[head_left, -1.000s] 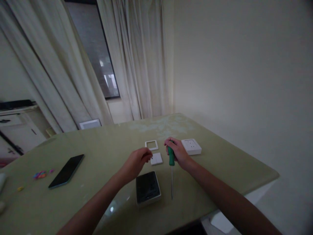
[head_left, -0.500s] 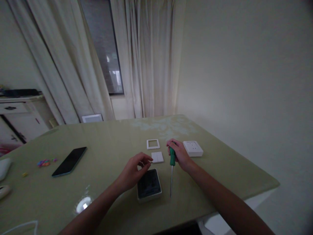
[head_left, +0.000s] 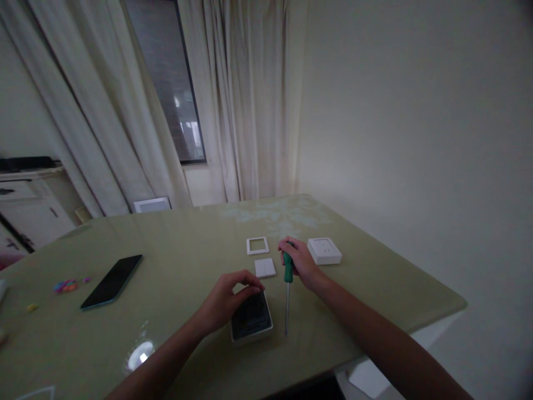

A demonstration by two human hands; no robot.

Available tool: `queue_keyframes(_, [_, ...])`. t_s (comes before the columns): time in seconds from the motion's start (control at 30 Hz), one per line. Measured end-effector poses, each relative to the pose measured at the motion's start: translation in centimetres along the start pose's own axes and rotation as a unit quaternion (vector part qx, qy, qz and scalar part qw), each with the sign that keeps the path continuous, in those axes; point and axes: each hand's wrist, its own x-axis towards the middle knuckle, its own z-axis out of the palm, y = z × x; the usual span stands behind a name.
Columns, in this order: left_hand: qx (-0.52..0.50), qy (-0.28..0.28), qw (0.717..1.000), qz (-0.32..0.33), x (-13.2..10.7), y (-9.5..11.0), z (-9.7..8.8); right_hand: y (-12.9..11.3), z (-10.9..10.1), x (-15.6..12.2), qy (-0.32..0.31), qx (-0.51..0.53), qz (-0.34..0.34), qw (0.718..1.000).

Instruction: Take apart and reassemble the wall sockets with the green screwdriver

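My right hand (head_left: 297, 260) is wrapped round the green handle of a screwdriver (head_left: 288, 269), whose metal shaft points down towards the table. Left of its tip lies a white box with a dark inside (head_left: 251, 321). My left hand (head_left: 229, 297) is at the far edge of this box, thumb and fingertips brought together in a pinch; anything between them is too small to make out. Just beyond the box are a white switch plate with two rockers (head_left: 265, 268) and a square white frame (head_left: 257, 245). A white socket box (head_left: 324, 251) sits beside my right hand.
A black phone or tablet (head_left: 112, 282) lies on the green-covered table (head_left: 187, 239) at left, near small colourful pieces (head_left: 65, 285). A wall (head_left: 395, 166) runs along the right side. Curtains (head_left: 254, 111) and a framed panel (head_left: 152, 204) stand behind the table.
My left hand has lowered from above the box to its far edge, and its fingertips have come closer together. The screwdriver stays in my right hand. The view has shifted slightly.
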Motion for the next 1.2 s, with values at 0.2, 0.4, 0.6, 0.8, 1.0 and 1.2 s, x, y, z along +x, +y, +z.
queue_keyframes(0.2, [0.010, -0.009, 0.999, 0.032, -0.1, -0.2, 0.4, -0.2, 0.1, -0.2, -0.002, 0.002, -0.003, 1.000])
queue_keyframes(0.4, [0.060, -0.043, 0.997, 0.029, -0.2, 0.2, 0.3, -0.1, 0.1, -0.2, -0.002, 0.004, -0.002, 1.000])
queue_keyframes(0.6, [0.103, -0.048, 0.994, 0.005, -0.3, 0.2, 0.2, -0.2, 0.1, -0.3, 0.002, 0.003, -0.002, 1.000])
queue_keyframes(0.8, [0.098, -0.051, 0.993, 0.030, -0.3, -0.3, -0.1, -0.2, 0.1, -0.3, -0.004, 0.007, -0.003, 1.000])
queue_keyframes(1.0, [0.115, -0.075, 0.989, 0.056, -0.3, 0.1, 0.0, 0.0, 0.1, -0.1, -0.003, 0.006, -0.003, 1.000])
queue_keyframes(1.2, [0.236, -0.095, 0.959, 0.122, -0.5, 1.2, 0.3, 0.0, 0.1, -0.2, -0.002, 0.005, -0.006, 1.000])
